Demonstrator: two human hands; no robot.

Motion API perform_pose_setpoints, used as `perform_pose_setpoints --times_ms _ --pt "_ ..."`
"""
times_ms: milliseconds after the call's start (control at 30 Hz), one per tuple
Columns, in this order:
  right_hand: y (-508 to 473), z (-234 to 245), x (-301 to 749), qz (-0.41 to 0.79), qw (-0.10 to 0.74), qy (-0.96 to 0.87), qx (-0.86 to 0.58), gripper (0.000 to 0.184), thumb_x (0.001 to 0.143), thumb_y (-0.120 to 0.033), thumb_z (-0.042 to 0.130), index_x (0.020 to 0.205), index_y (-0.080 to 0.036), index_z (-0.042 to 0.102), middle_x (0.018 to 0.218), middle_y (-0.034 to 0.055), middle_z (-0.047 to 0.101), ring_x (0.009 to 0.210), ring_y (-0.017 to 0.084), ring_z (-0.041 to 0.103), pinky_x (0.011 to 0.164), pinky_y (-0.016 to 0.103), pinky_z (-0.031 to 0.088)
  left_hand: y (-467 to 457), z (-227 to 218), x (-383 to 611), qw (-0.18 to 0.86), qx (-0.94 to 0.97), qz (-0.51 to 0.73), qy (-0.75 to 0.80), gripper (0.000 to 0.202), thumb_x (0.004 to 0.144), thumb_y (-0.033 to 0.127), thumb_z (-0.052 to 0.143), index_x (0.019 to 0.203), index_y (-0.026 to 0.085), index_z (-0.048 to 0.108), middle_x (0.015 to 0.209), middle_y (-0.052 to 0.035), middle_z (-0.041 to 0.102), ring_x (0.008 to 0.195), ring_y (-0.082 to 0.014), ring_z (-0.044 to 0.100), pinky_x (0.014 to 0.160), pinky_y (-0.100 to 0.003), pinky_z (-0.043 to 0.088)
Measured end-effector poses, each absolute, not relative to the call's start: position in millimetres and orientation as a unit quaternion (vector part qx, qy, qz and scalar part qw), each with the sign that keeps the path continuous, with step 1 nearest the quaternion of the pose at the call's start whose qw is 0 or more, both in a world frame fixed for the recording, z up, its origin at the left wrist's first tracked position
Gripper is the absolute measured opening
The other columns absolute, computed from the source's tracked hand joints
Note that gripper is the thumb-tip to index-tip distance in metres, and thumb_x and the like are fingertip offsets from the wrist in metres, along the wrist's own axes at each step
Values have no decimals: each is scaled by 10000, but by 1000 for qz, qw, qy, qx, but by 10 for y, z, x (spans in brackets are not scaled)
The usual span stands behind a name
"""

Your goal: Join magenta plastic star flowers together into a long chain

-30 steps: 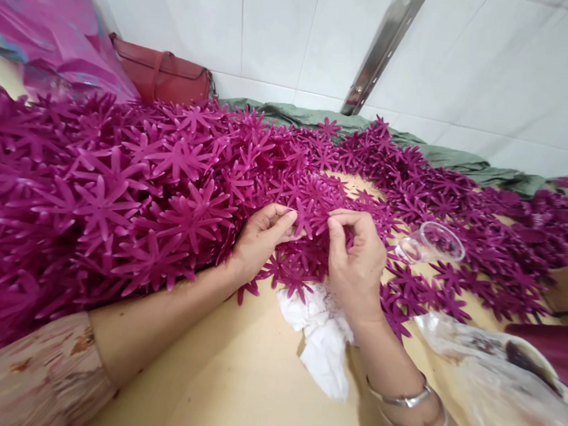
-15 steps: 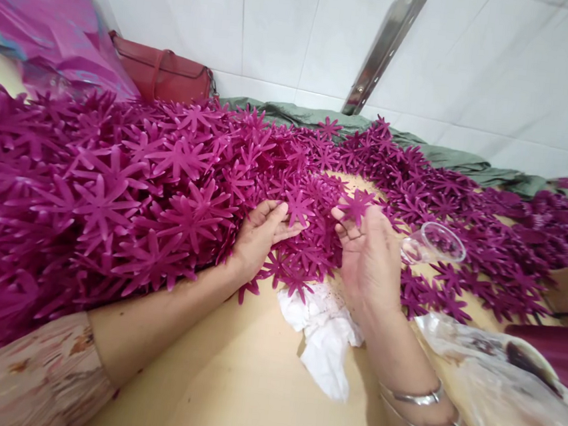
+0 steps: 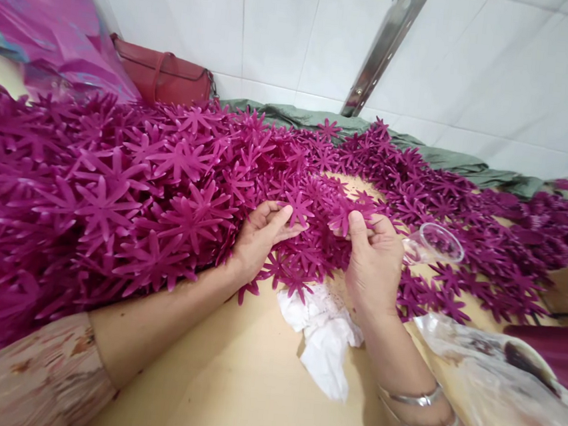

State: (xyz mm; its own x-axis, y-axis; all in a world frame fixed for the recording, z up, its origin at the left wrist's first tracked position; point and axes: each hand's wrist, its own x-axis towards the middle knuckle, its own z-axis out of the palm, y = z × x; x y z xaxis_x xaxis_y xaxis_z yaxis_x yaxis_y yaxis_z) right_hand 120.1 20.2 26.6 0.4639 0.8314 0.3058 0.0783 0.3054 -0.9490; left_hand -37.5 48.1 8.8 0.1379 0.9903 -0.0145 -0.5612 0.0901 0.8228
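A big heap of magenta star-shaped plastic flowers (image 3: 116, 183) covers the left and back of the tan table (image 3: 242, 383). My left hand (image 3: 261, 237) lies at the heap's edge, thumb and fingers pinched on one magenta flower (image 3: 298, 209). My right hand (image 3: 374, 262) is beside it, thumb pressed on a second magenta flower (image 3: 349, 212) held against the fingers. Both hands sit just above a crumpled white cloth (image 3: 325, 337).
A clear plastic cup (image 3: 434, 244) lies on its side right of my right hand. A clear plastic bag (image 3: 498, 388) is at the lower right. A red bag (image 3: 161, 77), a green cloth (image 3: 440, 158) and a metal bar (image 3: 383, 48) stand against the white tiled wall.
My hands, first together on a stuck pair of flowers, pulled apart with one flower each. My right hand then drew back left and closed its thumb on its flower.
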Motion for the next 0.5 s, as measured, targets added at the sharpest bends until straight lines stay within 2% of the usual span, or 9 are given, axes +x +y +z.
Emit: perform_pose_setpoints --times_ms 200,333,500 --pt "170 278 1185 260 639 -487 -535 313 919 -460 706 776 -226 554 679 -39 633 665 144 612 695 279 474 470 116 -382 674 347 576 304 459 681 435 910 919 177 614 815 42 718 769 -134 749 901 -326 571" --pt "127 241 1143 250 559 -594 -522 277 926 -403 708 784 -226 549 704 -52 582 658 124 534 667 263 423 471 112 -375 668 366 576 296 453 682 361 914 977 175 625 915 6 742 851 -128 724 938 -319 540" --pt "125 184 1137 192 488 -674 -520 265 911 -343 725 788 -225 523 720 -67 486 667 109 455 669 256 369 505 29 -358 651 396 575 296 461 679 250 894 1025 178 598 927 8 738 858 -121 689 896 -283 511"
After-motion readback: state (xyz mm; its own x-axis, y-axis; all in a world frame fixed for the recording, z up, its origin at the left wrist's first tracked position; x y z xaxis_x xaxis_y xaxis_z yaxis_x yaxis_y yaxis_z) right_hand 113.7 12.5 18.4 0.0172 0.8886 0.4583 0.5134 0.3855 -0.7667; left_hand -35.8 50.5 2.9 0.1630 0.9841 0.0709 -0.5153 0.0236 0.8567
